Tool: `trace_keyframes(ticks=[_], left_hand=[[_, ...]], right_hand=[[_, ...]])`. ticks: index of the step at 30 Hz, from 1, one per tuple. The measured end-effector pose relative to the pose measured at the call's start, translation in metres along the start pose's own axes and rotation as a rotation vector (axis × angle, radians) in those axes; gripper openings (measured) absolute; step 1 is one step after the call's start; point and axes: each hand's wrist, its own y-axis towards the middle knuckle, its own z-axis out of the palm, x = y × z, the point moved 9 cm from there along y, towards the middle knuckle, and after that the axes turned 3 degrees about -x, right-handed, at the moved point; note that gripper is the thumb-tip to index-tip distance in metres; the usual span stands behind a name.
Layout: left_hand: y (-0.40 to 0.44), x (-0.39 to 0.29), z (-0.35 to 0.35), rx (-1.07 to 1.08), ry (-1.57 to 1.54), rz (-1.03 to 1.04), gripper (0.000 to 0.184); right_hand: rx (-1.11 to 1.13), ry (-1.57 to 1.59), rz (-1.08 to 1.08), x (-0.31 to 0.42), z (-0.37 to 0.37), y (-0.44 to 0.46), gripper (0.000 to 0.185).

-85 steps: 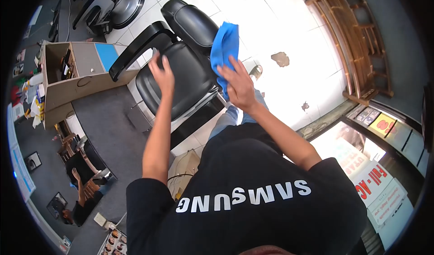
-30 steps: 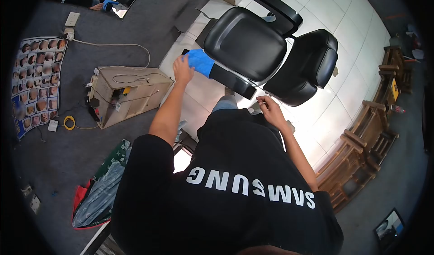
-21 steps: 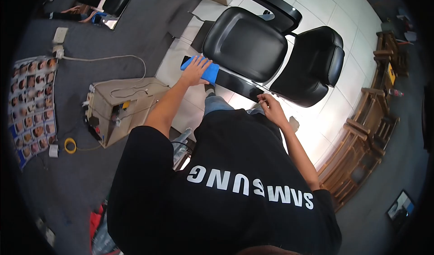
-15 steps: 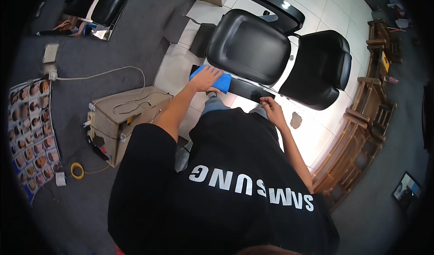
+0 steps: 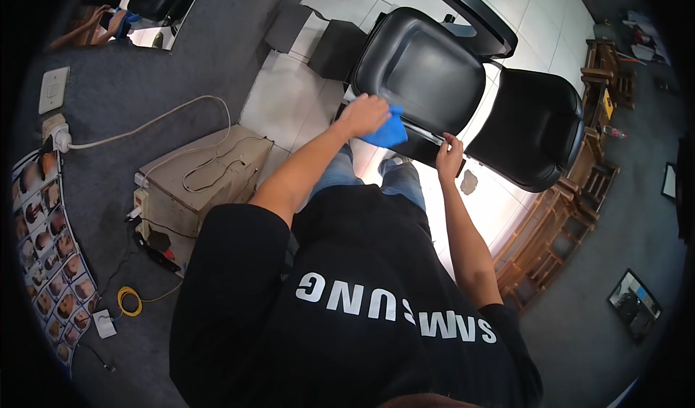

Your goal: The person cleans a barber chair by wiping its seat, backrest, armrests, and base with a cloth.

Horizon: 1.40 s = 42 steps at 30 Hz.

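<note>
My left hand (image 5: 365, 115) is closed on a bunched blue cloth (image 5: 391, 131) at the near side of a black padded salon chair (image 5: 434, 64). The cloth lies against the chair's near armrest (image 5: 423, 149), a black panel with a silver strip along it. My right hand (image 5: 449, 158) is at the other end of this armrest, its fingers bent around the end by the silver strip. The chair's backrest (image 5: 536, 125) lies to the right of the seat. Part of the armrest is hidden under the cloth and my left hand.
A wooden cabinet (image 5: 195, 180) with cables on top stands to the left. Above it is a wall mirror (image 5: 156, 17); a poster of hairstyles (image 5: 51, 263) hangs lower down. A wooden bench (image 5: 550, 227) is on the right. The chair's far armrest (image 5: 470, 13) rises beyond the seat.
My left hand has moved right along the armrest with the cloth, which is now more bunched. My right hand has moved up and right to the armrest's end. The view has shifted.
</note>
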Motion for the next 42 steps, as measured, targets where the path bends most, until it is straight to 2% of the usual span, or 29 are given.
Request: trace_keyframes(ticks=[1, 3, 5, 7, 10, 13, 17, 22, 25, 28, 31, 32, 35, 38, 42], left_hand=[[0.000, 0.017, -0.001, -0.028, -0.046, -0.076, 0.030], [-0.020, 0.075, -0.016, -0.136, -0.158, -0.393, 0.035], [-0.060, 0.136, -0.018, -0.126, -0.345, -0.783, 0.045], [-0.109, 0.198, 0.021, -0.119, -0.508, -0.977, 0.055], [-0.159, 0.205, 0.050, -0.073, -0.909, -1.151, 0.060], [-0.168, 0.146, 0.095, -0.044, -1.557, -1.378, 0.058], [-0.137, 0.093, 0.111, 0.002, -2.065, -1.359, 0.054], [-0.140, 0.088, 0.132, 0.260, -2.346, -1.298, 0.049], [-0.147, 0.080, 0.148, 0.308, -2.357, -1.400, 0.049], [-0.148, 0.056, 0.164, 0.262, -2.631, -1.272, 0.051], [-0.172, 0.029, 0.213, 0.194, -2.342, -1.506, 0.054], [-0.184, 0.010, 0.254, 0.341, -2.448, -1.361, 0.058], [-0.171, -0.044, 0.277, 0.229, -2.763, -1.594, 0.058], [-0.135, -0.086, 0.262, 0.202, -2.831, -1.532, 0.060], [-0.127, -0.099, 0.277, 0.153, -2.684, -1.533, 0.056]], right_hand=[[-0.001, -0.062, -0.036, 0.004, 0.003, 0.002, 0.021], [0.087, -0.064, 0.013, 0.000, 0.018, 0.005, 0.027], [0.177, -0.028, 0.040, -0.001, 0.036, 0.010, 0.030], [0.242, -0.086, 0.072, 0.001, 0.054, 0.011, 0.039], [0.335, -0.314, 0.151, 0.008, 0.074, 0.011, 0.046], [0.298, -0.465, 0.198, 0.006, 0.081, 0.012, 0.045], [0.174, -0.453, 0.194, 0.022, 0.072, 0.010, 0.045], [-0.018, -0.457, 0.075, 0.030, 0.071, 0.006, 0.042], [-0.050, -0.449, 0.054, 0.031, 0.067, 0.004, 0.037], [-0.102, -0.439, 0.005, 0.028, 0.066, 0.003, 0.032], [-0.135, -0.414, -0.008, 0.023, 0.066, -0.001, 0.031], [-0.096, -0.414, 0.008, 0.032, 0.063, 0.001, 0.030], [-0.122, -0.391, -0.006, 0.037, 0.059, 0.002, 0.030], [-0.124, -0.372, -0.030, 0.035, 0.061, 0.002, 0.030], [-0.127, -0.364, -0.064, 0.040, 0.059, 0.002, 0.029]])
